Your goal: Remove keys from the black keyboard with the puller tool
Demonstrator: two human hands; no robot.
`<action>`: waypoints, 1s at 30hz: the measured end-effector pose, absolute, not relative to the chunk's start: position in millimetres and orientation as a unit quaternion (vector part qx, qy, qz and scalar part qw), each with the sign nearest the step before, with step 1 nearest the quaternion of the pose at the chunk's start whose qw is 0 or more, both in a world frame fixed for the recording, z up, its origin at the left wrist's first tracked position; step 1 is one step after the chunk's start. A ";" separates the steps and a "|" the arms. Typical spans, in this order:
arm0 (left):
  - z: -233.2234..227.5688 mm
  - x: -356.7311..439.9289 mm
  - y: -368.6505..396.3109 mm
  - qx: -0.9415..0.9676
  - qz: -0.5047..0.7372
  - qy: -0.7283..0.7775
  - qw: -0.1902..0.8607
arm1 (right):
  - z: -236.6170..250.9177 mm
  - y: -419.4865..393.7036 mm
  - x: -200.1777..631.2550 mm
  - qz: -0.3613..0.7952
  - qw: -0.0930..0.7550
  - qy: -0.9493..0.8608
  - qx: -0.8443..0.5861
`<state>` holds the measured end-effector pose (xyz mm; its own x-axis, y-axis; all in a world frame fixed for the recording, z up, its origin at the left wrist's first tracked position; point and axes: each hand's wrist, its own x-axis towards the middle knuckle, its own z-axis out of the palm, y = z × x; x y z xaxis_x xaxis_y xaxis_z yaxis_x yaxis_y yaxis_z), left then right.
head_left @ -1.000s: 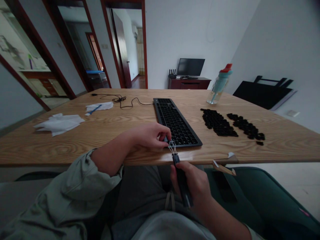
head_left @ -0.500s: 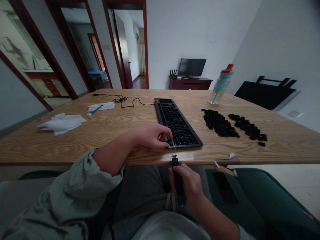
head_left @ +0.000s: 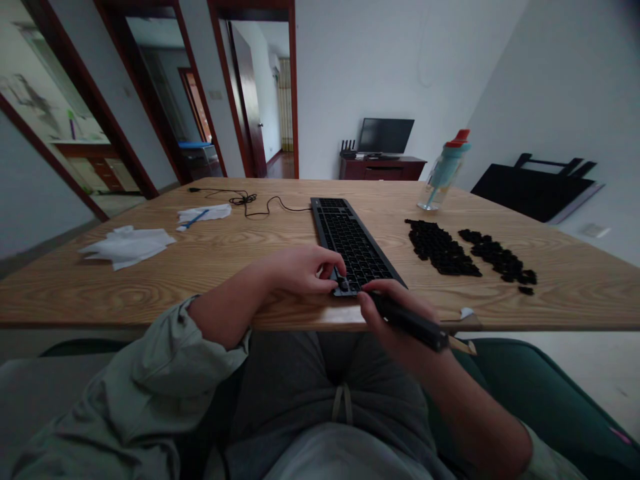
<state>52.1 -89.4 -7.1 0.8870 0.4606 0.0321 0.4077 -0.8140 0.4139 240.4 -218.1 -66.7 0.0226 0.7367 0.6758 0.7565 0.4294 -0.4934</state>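
Wood table (head_left: 235, 243): keyboard (head_left: 340, 223), twelve o'clock; left hand (head_left: 305, 270) curled at its seven-o'clock corner, hold unclear; right hand (head_left: 397, 338) gripping black handle (head_left: 415, 325), whose slipping might scratch keys (head_left: 364, 257).

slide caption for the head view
Left hand at the near end of a keyboard, right hand holding a black tool, small black pieces nearby.
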 end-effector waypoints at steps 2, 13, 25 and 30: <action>-6.2 51.8 -89.8 0.951 0.067 0.233 0.193 | -55.5 -205.9 245.7 0.002 0.448 -0.702 -0.554; -6.9 50.9 -88.7 0.951 0.077 0.247 0.171 | -21.4 -174.2 242.2 0.018 0.359 -0.724 -0.589; -6.1 52.4 -90.0 0.953 0.082 0.247 0.154 | -9.8 -157.8 240.5 0.059 0.274 -0.770 -0.574; -7.4 52.2 -88.4 0.954 0.085 0.249 0.142 | -7.4 -149.7 237.1 0.038 0.269 -0.757 -0.594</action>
<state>52.2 -88.4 -7.4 0.8617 0.4991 0.0922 0.4506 -0.8358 0.3136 237.1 -149.7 -7.4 -0.1504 0.9198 0.3623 0.8790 0.2921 -0.3768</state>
